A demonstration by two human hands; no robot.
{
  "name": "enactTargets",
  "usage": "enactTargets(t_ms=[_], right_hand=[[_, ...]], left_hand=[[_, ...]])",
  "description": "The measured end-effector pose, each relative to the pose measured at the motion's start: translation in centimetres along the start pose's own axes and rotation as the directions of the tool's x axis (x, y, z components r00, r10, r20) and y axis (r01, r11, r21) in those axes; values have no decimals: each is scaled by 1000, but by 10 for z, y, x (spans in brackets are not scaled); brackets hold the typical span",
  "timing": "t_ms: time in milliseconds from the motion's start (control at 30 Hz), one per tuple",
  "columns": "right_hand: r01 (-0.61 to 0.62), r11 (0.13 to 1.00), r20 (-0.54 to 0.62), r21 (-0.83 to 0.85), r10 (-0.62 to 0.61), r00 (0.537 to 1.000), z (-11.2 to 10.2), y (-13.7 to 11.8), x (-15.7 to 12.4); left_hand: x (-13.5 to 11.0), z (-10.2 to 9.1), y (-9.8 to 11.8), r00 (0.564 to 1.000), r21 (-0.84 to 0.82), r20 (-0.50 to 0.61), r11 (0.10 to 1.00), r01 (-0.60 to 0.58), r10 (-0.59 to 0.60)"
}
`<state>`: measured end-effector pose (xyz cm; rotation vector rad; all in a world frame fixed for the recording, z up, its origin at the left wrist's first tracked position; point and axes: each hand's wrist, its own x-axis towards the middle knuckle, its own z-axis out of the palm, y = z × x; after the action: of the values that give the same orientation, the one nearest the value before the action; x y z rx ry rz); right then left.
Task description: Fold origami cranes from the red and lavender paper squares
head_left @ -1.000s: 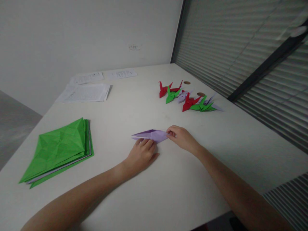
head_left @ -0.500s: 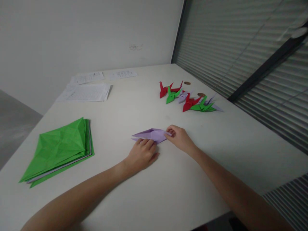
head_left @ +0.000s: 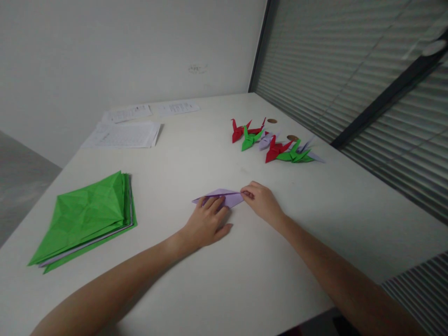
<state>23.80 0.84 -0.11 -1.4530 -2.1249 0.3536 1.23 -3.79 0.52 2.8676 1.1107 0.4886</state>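
A folded piece of purple origami paper (head_left: 233, 199) lies on the white table, long and pointed at its left end. My left hand (head_left: 210, 218) rests on its near side with fingers stretched over the paper and the thumb apart. At the right tip, my right hand (head_left: 258, 198) pinches the paper between thumb and fingers. A dark crease line runs lengthwise between the hands. Part of the paper is hidden under my left fingers.
A stack of creased green sheets (head_left: 89, 210) lies to the left. Several red, green and purple paper cranes (head_left: 275, 150) stand at the back right. Printed papers (head_left: 124, 135) lie at the back left. Window blinds (head_left: 350, 70) border the table on the right.
The purple paper's upper flap has folded over, so the open split at its left end has closed to one point. My left fingers have spread further onto it; my right hand keeps its pinch.
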Motion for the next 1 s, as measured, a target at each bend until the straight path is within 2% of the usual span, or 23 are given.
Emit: enactTargets(t_ms=[233, 400, 533, 767, 867, 1000], right_hand=[[134, 978, 78, -163, -122, 989, -7, -3, 0], [207, 972, 135, -106, -193, 972, -7, -4, 1], [151, 988, 152, -38, -144, 978, -9, -1, 3], [-73, 986, 226, 152, 38, 973, -18, 10, 5], [-87, 984, 254, 154, 45, 966, -22, 10, 4], [-49, 986, 332, 162, -8, 943, -29, 9, 4]], left_hand=[[0, -1, 0, 1000, 12, -11, 1000, -18, 18], [-1, 1, -3, 998, 24, -57, 1000, -20, 21], [-1, 8, -10, 1000, -61, 19, 998, -1, 3], [-2, 8, -10, 999, -74, 46, 997, 12, -8], [-2, 7, -9, 999, -73, 51, 997, 21, -18], [-1, 6, -9, 999, -89, 46, 996, 19, -15]])
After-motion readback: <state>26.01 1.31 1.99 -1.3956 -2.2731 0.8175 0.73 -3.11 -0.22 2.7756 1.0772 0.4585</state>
